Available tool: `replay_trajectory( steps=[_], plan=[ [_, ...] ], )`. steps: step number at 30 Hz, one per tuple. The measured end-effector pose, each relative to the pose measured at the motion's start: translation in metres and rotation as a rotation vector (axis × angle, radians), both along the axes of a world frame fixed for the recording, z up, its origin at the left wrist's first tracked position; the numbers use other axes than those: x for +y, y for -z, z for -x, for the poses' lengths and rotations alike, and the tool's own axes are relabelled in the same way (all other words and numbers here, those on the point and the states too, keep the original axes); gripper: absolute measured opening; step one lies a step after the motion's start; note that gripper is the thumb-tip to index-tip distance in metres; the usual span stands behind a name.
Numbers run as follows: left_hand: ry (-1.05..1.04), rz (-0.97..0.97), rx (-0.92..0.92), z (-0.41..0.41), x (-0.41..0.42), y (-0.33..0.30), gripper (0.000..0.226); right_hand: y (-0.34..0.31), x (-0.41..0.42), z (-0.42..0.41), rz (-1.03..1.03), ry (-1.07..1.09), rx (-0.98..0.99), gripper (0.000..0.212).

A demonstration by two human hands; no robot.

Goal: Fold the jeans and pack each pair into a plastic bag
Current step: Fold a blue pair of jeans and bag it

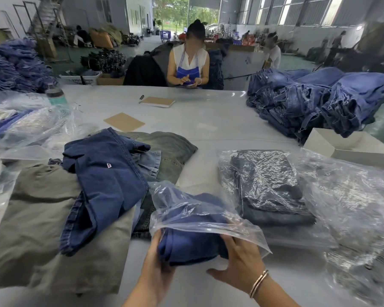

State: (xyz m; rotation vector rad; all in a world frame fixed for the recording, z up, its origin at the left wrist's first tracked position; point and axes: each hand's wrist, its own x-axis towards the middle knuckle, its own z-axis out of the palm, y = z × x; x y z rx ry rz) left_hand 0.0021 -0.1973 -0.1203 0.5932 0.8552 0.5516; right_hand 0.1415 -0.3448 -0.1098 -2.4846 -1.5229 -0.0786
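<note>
Unfolded navy jeans (102, 180) lie near left on the table (208, 120). Left hand (157, 262) grips folded blue jeans (191, 244) half inside a plastic bag (186, 209). Right hand (242, 262) presses them, fingers spread. Bagged dark jeans (268, 185) lie right.

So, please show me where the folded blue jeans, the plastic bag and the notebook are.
folded blue jeans (191, 251), head view, bare end outside the bag.
plastic bag (186, 202), head view, its upper film.
notebook (157, 101), head view, brown cover.
</note>
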Motion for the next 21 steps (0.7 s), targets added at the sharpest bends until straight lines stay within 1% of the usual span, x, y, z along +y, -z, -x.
replay_trajectory(
  steps=[2,4,5,6,8,10,11,14,16,17,19,21],
  plan=[
    [0.03,-0.032,-0.013,-0.007,0.007,-0.005,0.027,0.005,0.011,-0.003,0.011,0.053,-0.017,0.109],
    [0.087,-0.114,0.049,-0.011,0.015,-0.012,0.024,-0.006,0.021,-0.007,0.035,0.12,-0.051,0.102],
    [0.116,-0.192,0.101,-0.01,0.019,-0.015,0.022,-0.012,0.026,-0.008,0.05,0.142,-0.058,0.098],
    [0.174,-0.275,0.162,-0.006,0.022,-0.017,0.022,-0.017,0.03,-0.011,0.057,0.157,-0.083,0.091],
    [0.359,-0.445,0.314,0.003,0.025,-0.019,0.027,-0.025,0.039,-0.016,0.058,0.197,-0.141,0.082],
    [0.528,-0.541,0.404,0.009,0.026,-0.024,0.034,-0.029,0.047,-0.019,0.055,0.224,-0.173,0.081],
    [0.551,-0.559,0.409,0.01,0.027,-0.03,0.04,-0.031,0.05,-0.02,0.078,0.215,-0.179,0.082],
    [0.382,-0.566,0.298,0.012,0.038,-0.05,0.063,-0.03,0.052,-0.031,0.245,0.154,-0.134,0.093],
    [0.311,-0.554,0.209,0.015,0.044,-0.061,0.069,-0.026,0.041,-0.044,0.328,0.123,-0.006,0.096],
    [0.287,-0.556,0.188,0.016,0.045,-0.065,0.067,-0.029,0.035,-0.051,0.318,0.116,0.016,0.099],
    [0.207,-0.559,0.153,0.016,0.045,-0.071,0.059,-0.041,0.021,-0.064,0.302,0.095,-0.005,0.104],
    [0.095,-0.535,0.096,0.013,0.046,-0.078,0.047,-0.052,0.006,-0.076,0.358,0.026,-0.051,0.106]
  ],
)
